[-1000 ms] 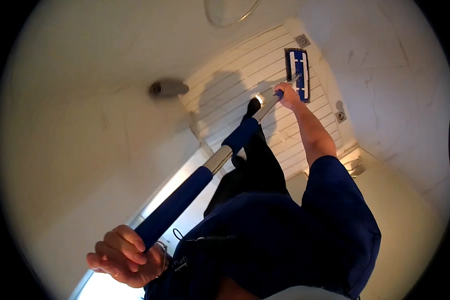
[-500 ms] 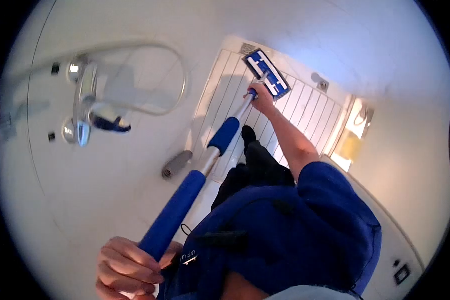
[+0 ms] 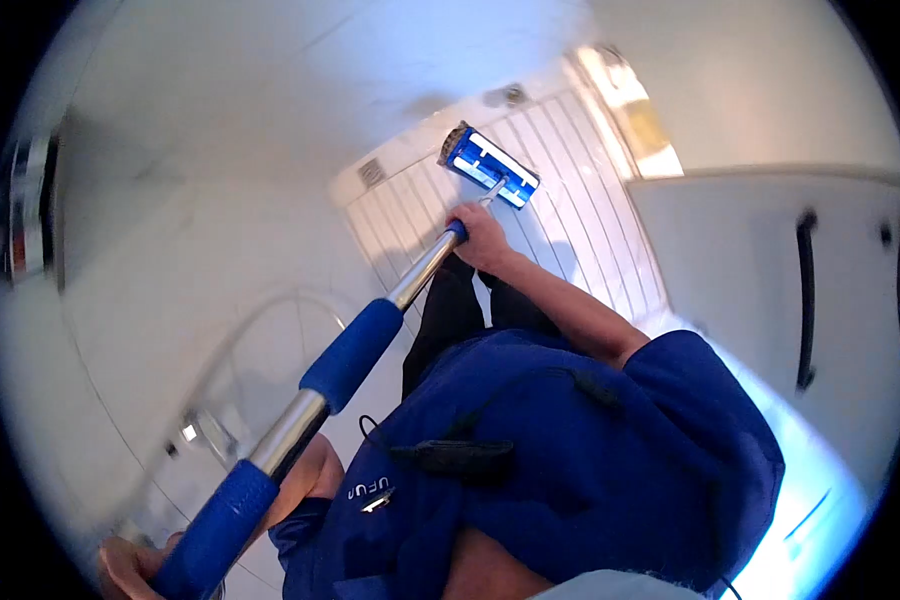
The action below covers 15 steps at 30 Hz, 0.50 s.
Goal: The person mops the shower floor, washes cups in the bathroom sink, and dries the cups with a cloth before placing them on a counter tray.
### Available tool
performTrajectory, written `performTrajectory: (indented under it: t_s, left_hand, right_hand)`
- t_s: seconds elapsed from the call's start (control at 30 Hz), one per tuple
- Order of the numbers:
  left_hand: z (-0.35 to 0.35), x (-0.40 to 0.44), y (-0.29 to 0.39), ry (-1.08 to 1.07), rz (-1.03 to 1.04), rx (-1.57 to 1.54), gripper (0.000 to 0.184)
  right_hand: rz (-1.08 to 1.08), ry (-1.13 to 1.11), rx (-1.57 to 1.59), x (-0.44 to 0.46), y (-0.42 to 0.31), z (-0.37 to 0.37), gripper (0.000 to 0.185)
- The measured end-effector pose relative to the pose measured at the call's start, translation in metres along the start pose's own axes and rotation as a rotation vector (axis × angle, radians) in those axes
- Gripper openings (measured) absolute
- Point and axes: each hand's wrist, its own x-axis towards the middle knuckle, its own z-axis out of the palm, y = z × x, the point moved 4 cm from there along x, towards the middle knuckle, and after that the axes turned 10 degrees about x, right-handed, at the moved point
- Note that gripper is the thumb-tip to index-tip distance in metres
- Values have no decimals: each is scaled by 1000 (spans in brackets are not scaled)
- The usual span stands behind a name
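Observation:
A long-handled flat mop runs diagonally across the view. Its pole is silver with blue foam sleeves. My right hand is wrapped round the lower pole at a blue collar, close above the mop head. That blue and white mop head, fringed with a grey pad, is at the far side of the ribbed floor. At the lower left, my left hand is closed round the upper foam sleeve, its fingers partly hidden behind the pole.
White ribbed floor has a square drain at its far left corner. Walls enclose it. A chrome tap with a hose is low at left, and a shelf is further up. A black handle is on the right panel.
My view has turned, bringing the right panel's black handle in. The mop head has moved away from the corner drain along the far wall. My left hand is now lower and further left.

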Motion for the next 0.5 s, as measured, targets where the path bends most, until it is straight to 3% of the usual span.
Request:
performTrajectory:
  t_s: [0.07, 0.1, 0.13, 0.2, 0.33, 0.37, 0.43, 0.5]
  left_hand:
    - [-1, 9, 2, -108, 3, -141, 27]
    - [1, 15, -2, -143, 26, -193, 27]
    - [114, 97, -56, -306, -34, -154, 27]
    - [134, 102, -48, -454, -33, -279, 29]
    - [233, 112, -39, -929, -207, -510, 17]
    - [228, 133, -70, -899, -205, -597, 17]
    - [271, 117, -70, -902, -196, -732, 23]
    - [340, 78, -58, -1166, -206, -776, 29]
  right_hand:
    - [-56, 157, -34, -47, -7, -15, 24]
    - [26, 201, -62, -79, 1, -12, 25]
    - [43, 253, 78, -1, 37, -75, 25]
    - [234, 379, 77, -58, 34, -112, 25]
    - [304, 727, 26, -188, 66, -180, 24]
    - [224, 823, 26, -176, 75, -186, 24]
    - [382, 962, -57, -244, 82, -213, 27]
    - [465, 1012, -102, -312, 111, -232, 29]
